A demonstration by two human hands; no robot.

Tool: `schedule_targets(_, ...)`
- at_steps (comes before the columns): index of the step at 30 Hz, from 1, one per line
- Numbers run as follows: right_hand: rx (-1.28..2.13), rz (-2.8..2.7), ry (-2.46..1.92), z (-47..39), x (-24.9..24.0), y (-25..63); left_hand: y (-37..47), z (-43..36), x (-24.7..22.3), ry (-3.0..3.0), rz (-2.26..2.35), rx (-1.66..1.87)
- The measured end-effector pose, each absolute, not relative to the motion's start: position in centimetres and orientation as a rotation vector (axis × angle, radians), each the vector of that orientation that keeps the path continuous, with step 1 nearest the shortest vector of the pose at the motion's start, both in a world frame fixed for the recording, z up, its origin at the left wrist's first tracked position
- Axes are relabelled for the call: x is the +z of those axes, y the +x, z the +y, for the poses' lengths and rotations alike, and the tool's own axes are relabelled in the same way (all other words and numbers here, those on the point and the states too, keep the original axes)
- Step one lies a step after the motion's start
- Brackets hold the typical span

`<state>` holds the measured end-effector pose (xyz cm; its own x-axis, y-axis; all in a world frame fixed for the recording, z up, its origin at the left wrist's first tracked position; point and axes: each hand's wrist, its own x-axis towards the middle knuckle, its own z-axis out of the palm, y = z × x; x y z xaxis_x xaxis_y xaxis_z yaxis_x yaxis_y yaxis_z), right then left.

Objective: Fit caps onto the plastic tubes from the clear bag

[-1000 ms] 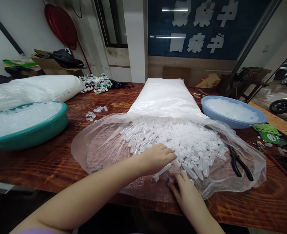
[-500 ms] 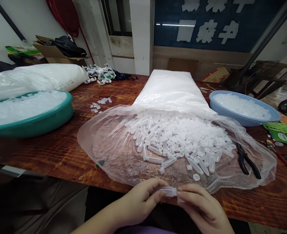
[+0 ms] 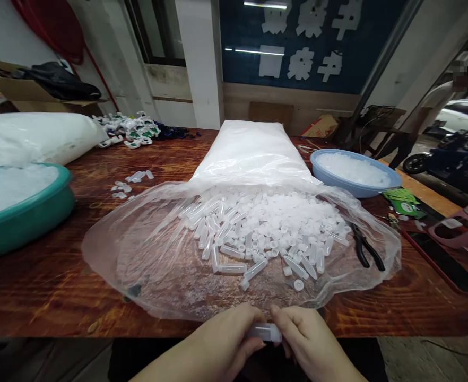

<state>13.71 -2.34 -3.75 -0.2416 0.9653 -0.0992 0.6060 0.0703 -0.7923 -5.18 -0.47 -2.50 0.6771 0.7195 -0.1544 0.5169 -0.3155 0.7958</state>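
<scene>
Both hands meet at the table's front edge around one small translucent plastic tube (image 3: 262, 332). My left hand (image 3: 234, 337) is closed on the tube's body, its thumb below. My right hand (image 3: 303, 337) has its fingers closed at the white capped end; part of that end is hidden behind them. Just beyond, a clear plastic bag (image 3: 154, 265) lies spread on the table, bearing a heap of loose tubes and small white caps (image 3: 274, 223). A few tubes and one round cap (image 3: 298, 285) lie nearest to my hands.
A green basin (image 3: 51, 204) stands left, a blue basin (image 3: 355, 188) right, both filled with white pieces. Black-handled pliers (image 3: 367, 249) rest on the bag. A phone (image 3: 444, 257) and a pink object (image 3: 462, 225) lie right. A person (image 3: 425, 114) stands at the far right.
The view has turned to the right, bringing the phone, pink object and person into sight. My hands have come closer together around the tube, and my right hand now covers more of its end.
</scene>
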Motion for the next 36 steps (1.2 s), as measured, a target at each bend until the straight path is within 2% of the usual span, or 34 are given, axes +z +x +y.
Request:
schedule_targets(3,0.973,-1.765,-1.581,-2.4,-4.2,14.1,-4.4,-0.1,-3.2,2.116,1.038,0.362)
schedule_targets(5,0.860,-1.852,-1.383,-2.7,-4.2,14.5,-4.2,0.3,-3.5,2.108,1.048,0.380)
schedule_targets(7,0.913,-1.912,-1.223,-3.0,-4.3,14.7,-4.1,0.5,-3.5,2.085,0.991,0.375)
schedule_targets(12,1.230,-1.525,-1.333,-3.4,-5.3,15.2,-3.5,0.2,-3.6,2.065,0.924,0.349)
schedule_targets(19,1.038,-1.753,-1.273,-3.8,-5.5,16.0,-3.5,0.4,-2.9,2.057,0.934,0.292)
schedule_targets(27,1.205,-1.628,-1.363,-3.7,-5.8,15.6,-2.8,0.6,-3.7,2.473,0.942,0.175)
schedule_targets(29,1.026,-1.667,-1.451,-3.3,-5.8,16.5,-2.4,1.7,-3.2,2.510,1.036,0.168)
schedule_targets(33,0.510,-1.669,-1.841,-2.0,-6.3,18.4,-1.1,4.3,-1.7,2.280,1.587,0.200)
schedule_targets(36,0.311,-1.752,-1.945,-1.2,-7.4,18.9,0.1,5.4,-1.5,2.283,1.696,0.078)
